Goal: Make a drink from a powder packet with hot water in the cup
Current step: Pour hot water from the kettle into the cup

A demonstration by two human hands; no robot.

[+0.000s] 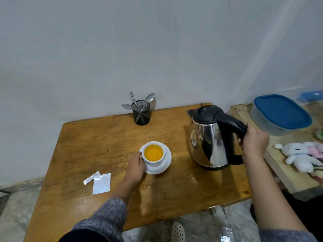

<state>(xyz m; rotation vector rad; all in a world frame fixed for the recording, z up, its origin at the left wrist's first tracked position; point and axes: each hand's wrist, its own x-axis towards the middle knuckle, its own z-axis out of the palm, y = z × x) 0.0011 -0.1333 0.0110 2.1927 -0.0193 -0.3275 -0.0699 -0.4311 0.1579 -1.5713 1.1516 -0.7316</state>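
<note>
A white cup (154,162) holding orange liquid stands on a white saucer (166,167) in the middle of the wooden table (97,144). My left hand (136,167) rests against the cup's left side and the saucer's edge, fingers curled at the cup handle. A steel kettle (208,142) with a black lid and handle stands upright on the table to the right. My right hand (254,142) is closed around its handle. The torn silver packet (101,183) and its torn-off strip (91,177) lie flat at the left.
A black mesh holder (141,115) with spoons and a fork stands at the table's back edge by the wall. On a second surface to the right are a blue-lidded container (281,114) and a white plush toy (297,155). A white shoe (178,232) is on the floor.
</note>
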